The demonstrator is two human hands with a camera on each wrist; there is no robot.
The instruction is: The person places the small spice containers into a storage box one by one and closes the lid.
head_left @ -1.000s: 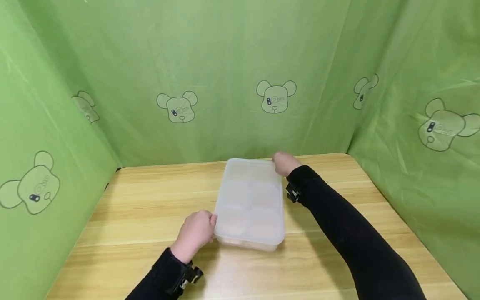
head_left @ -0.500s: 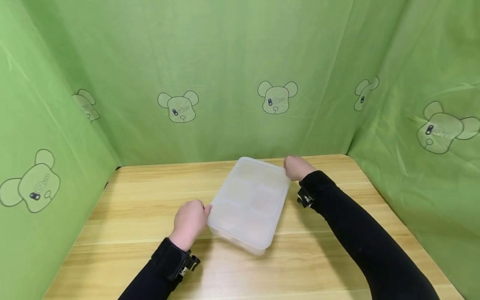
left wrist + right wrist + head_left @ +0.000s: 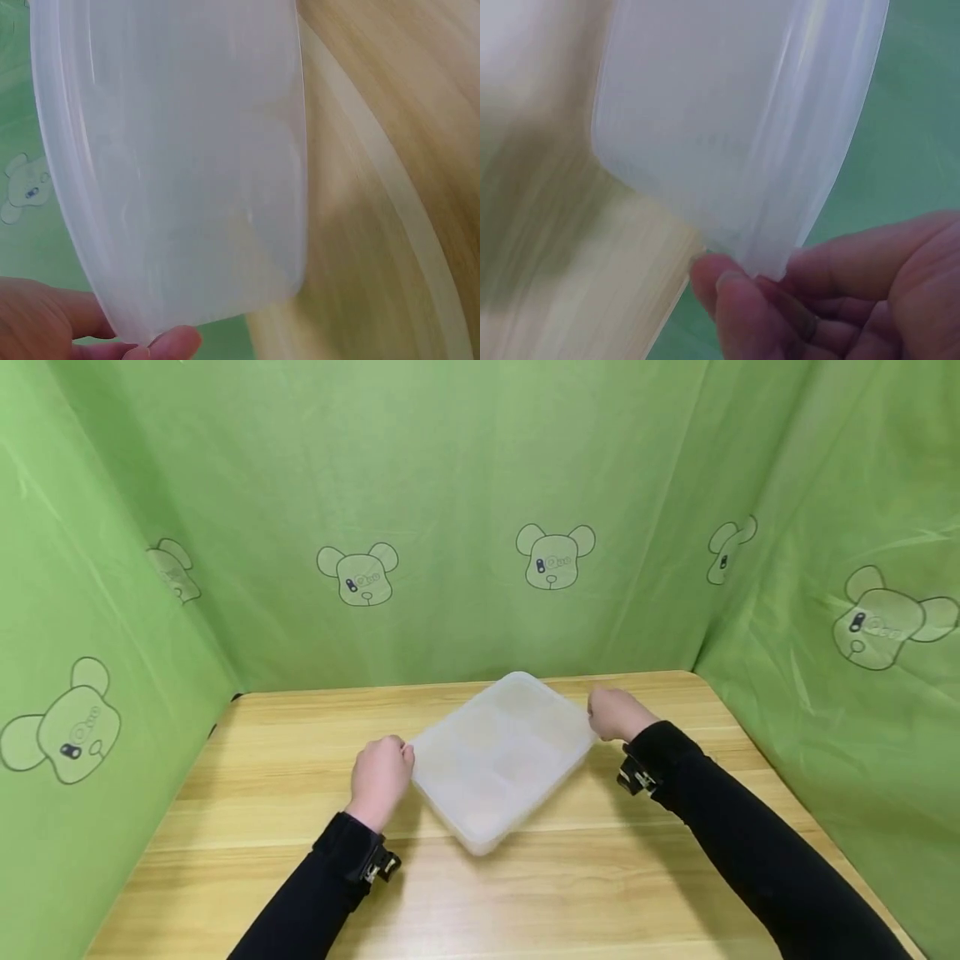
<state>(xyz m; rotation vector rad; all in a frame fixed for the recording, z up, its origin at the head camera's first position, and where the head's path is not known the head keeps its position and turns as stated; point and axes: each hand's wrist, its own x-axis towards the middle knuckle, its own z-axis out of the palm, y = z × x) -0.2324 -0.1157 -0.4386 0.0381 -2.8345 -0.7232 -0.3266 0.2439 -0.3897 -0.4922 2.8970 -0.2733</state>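
Note:
A translucent white plastic box with a lid is turned at an angle over the middle of the table; compartments show faintly through its lid. At its left corner my left hand pinches the rim. My right hand grips the opposite corner at the right. In the left wrist view, the thumb and fingers of the left hand hold the rim corner of the box. The right wrist view has the right hand's fingertips pinching the rim corner of the box.
A light wooden table lies beneath the box. Green cloth walls with printed bear heads stand at the back and both sides. The back wall comes close behind the table's far edge.
The box has turned clockwise, its near end swinging left and its far end right. My left hand has moved away from me and slightly left; my right hand has moved right and nearer.

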